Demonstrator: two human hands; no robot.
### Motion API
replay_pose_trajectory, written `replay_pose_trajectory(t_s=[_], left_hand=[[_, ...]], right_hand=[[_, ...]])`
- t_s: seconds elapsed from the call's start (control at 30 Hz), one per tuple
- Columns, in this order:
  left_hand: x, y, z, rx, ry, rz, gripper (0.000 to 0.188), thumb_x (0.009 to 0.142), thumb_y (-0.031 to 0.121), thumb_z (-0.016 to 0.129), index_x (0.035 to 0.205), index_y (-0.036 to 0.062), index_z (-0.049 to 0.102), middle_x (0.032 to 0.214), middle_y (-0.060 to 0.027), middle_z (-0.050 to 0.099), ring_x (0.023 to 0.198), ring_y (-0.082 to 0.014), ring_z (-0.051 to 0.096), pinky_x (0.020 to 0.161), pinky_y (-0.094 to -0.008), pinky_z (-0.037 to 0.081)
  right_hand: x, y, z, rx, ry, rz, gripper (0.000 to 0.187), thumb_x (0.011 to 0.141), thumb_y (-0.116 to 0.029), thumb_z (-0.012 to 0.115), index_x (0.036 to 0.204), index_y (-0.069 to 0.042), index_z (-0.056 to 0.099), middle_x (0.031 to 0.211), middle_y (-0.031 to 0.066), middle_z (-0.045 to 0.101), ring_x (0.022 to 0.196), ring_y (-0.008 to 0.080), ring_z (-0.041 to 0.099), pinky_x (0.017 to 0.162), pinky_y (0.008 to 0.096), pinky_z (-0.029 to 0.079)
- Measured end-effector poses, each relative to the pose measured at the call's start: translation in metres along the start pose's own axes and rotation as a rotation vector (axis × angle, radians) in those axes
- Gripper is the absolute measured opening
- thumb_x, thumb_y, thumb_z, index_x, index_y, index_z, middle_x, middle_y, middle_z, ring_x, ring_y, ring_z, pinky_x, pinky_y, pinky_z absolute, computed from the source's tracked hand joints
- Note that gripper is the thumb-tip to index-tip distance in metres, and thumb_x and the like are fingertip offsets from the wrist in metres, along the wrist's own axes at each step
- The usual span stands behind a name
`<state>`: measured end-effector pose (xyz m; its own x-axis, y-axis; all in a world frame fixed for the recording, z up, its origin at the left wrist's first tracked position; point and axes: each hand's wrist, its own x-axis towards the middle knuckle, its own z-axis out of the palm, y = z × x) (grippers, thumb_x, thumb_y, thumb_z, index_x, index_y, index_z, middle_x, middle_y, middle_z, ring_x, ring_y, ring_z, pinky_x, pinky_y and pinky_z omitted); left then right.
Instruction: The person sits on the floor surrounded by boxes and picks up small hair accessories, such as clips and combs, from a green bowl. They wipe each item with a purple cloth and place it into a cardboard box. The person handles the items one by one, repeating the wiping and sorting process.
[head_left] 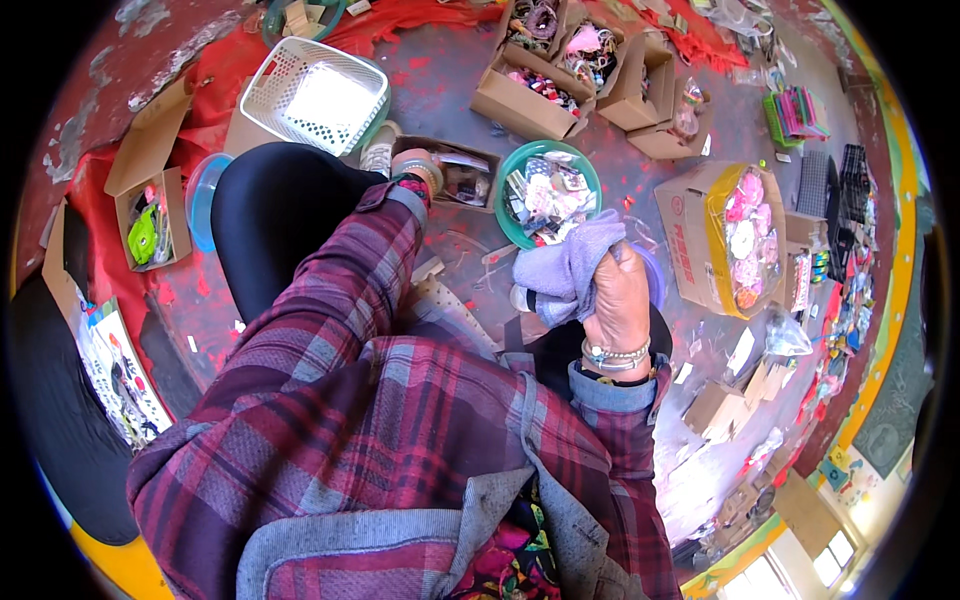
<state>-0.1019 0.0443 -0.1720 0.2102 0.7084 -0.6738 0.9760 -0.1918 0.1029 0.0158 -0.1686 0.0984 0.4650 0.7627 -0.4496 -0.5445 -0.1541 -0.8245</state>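
My right hand (618, 298) is closed around a bunched lilac cloth (570, 268), which hangs over my right knee. Just beyond the cloth stands a round green basin (507, 205) filled with small packaged items (550, 195). My left arm stretches forward past my left knee. At its end, my left hand (418, 165) is beside an open cardboard box (487, 160) with small packets inside. Its fingers are hidden, so whether it holds anything does not show.
A white plastic basket (268, 85) stands ahead on the left. Open cardboard boxes (525, 105) with accessories sit farther ahead. To the right is a taped carton (690, 240) of pink items. A box (180, 215) with a bright green item is at left. Scraps litter the floor.
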Motion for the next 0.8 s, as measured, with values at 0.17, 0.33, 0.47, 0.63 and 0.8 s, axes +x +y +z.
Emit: replay_pose_trajectory(t_s=[0.17,0.33,0.47,0.63,0.8], left_hand=[[0.018,-0.008,0.017,-0.685,0.042,-0.332,0.033,0.078,0.034,0.057,0.089,0.0033,0.064,0.087,-0.0104,0.063,0.084,-0.0224,0.061,0.071,-0.0312,0.046],[0.041,-0.005,0.04,-0.976,0.225,-0.239,0.027,0.078,0.024,0.058,0.088,-0.0012,0.059,0.078,-0.0101,0.062,0.071,-0.0205,0.06,0.059,-0.0286,0.048],[0.013,0.003,0.039,-0.299,0.267,0.304,0.022,0.078,0.028,0.059,0.089,0.0104,0.064,0.087,-0.0172,0.059,0.081,-0.0351,0.056,0.072,-0.0372,0.046],[0.03,0.001,0.043,-0.196,-0.021,0.142,0.025,0.075,0.019,0.061,0.093,0.0017,0.061,0.087,-0.0114,0.063,0.081,-0.0215,0.06,0.067,-0.0299,0.048],[0.006,0.008,0.023,-0.668,-0.088,-0.177,0.019,0.075,0.01,0.06,0.09,-0.0022,0.06,0.087,-0.0113,0.063,0.081,-0.019,0.06,0.062,-0.0276,0.048]], right_hand=[[0.001,-0.001,-0.004,0.05,-0.037,0.055,0.016,0.08,-0.015,0.06,0.089,-0.002,0.058,0.08,0.0036,0.061,0.069,0.0118,0.059,0.062,0.0243,0.047],[-0.002,-0.007,0.003,0.091,-0.047,0.074,0.015,0.08,-0.013,0.06,0.09,-0.002,0.059,0.081,0.0044,0.061,0.07,0.0129,0.059,0.062,0.0252,0.048],[-0.002,-0.007,0.001,0.117,-0.068,0.077,0.017,0.08,-0.013,0.06,0.092,-0.002,0.058,0.081,0.0048,0.062,0.07,0.0137,0.06,0.062,0.0262,0.049],[-0.002,-0.008,0.002,0.122,-0.075,0.098,0.018,0.08,-0.013,0.06,0.093,-0.002,0.058,0.081,0.0051,0.062,0.07,0.014,0.06,0.062,0.0265,0.05],[-0.003,-0.01,0.002,0.141,-0.08,0.106,0.018,0.08,-0.013,0.059,0.094,-0.001,0.058,0.081,0.0051,0.062,0.07,0.014,0.06,0.063,0.027,0.05]])
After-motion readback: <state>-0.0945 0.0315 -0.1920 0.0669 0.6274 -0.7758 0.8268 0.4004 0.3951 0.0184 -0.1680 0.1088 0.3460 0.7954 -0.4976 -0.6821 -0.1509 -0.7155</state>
